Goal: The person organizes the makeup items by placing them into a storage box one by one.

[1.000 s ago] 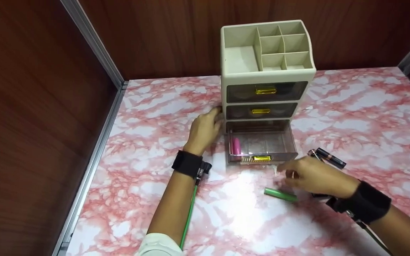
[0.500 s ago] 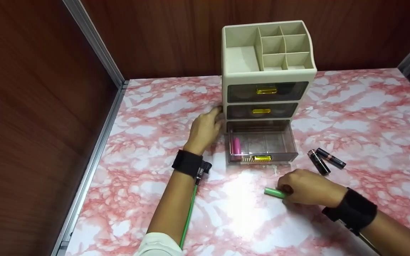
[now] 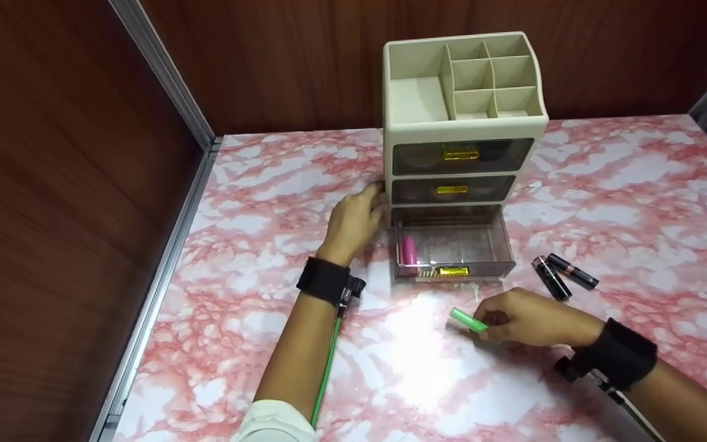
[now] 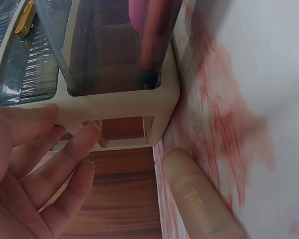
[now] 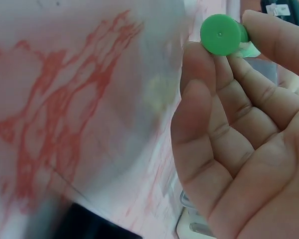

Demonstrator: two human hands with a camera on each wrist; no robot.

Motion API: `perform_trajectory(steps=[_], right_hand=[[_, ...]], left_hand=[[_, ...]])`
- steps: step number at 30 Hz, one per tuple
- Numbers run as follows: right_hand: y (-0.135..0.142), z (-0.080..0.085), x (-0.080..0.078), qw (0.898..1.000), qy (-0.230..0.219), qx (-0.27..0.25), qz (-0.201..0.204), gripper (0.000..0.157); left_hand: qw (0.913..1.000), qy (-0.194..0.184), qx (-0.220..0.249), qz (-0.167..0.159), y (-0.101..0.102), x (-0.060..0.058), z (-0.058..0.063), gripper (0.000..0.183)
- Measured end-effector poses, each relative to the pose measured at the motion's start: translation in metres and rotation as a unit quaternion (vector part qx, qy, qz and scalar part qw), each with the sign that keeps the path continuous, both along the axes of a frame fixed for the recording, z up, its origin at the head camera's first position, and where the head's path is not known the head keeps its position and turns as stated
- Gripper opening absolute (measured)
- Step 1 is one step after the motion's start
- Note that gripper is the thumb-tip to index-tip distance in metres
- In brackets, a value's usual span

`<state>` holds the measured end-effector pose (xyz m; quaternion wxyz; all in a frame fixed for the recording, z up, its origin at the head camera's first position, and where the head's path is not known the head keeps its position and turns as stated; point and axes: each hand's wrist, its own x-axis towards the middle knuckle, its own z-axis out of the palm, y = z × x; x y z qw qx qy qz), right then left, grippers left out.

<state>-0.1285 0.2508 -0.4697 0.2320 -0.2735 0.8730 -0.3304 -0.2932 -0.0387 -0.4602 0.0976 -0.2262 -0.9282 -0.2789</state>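
My right hand pinches a slim green tube between thumb and fingers, tilted just above the table; its round end faces the right wrist camera. My left hand rests against the left side of the cream drawer organizer, its fingertips partly hidden in the head view. In the left wrist view those fingers lie loosely at an opening in the side. The organizer's bottom drawer is pulled out, with a pink tube at its left.
Two black tubes lie right of the drawer. A tan tube with lettering lies near the organizer in the left wrist view. The upper drawers with yellow handles are closed. Wood panels stand left and behind.
My right hand has come down to the green tube, pinched it and lifted its near end off the table. The left hand has stayed at the organizer's side.
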Motion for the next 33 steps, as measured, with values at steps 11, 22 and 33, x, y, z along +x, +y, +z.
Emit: perform_trajectory(steps=[11, 22, 33], right_hand=[[-0.001, 0.006, -0.003, 1.000, 0.003, -0.023, -0.019, 0.013], [-0.004, 0.015, -0.005, 0.997, 0.042, -0.041, -0.046, 0.015], [-0.005, 0.024, -0.009, 0.995, 0.014, -0.058, -0.083, 0.024]], left_hand=[[1.0000, 0.004, 0.006, -0.004, 0.000, -0.001, 0.003, 0.038], [0.9998, 0.014, 0.016, -0.004, 0.001, -0.002, 0.000, 0.033], [0.9991, 0.030, 0.030, -0.003, 0.001, 0.000, -0.003, 0.030]])
